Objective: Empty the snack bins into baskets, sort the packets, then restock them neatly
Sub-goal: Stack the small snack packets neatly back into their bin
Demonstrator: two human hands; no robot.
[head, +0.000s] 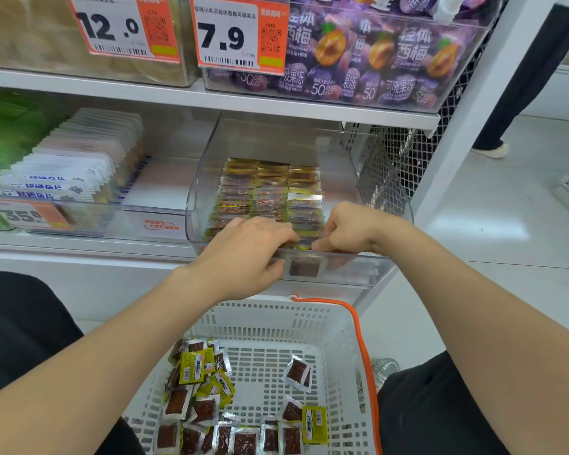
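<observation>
Both hands curl onto front-row packets (pixel 270 198): left hand (pixel 247 247) over tops, right hand (pixel 349 228) pinching edges. Shelf (pixel 112 247): holds clear bin (pixel 201 192) w/ three tidy rows. Basket (pixel 276 318) just below: loose packets (pixel 194 372) inside, so restock prob. unfinished. Risk: uneven squeeze buckles rows; pkts topple fwd over bin's low front, may drop past basket.

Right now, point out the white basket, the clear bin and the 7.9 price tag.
white basket (pixel 276 315): head view, far wall.
clear bin (pixel 342 270): head view, front wall.
7.9 price tag (pixel 220 37): head view, printed digits.
</observation>
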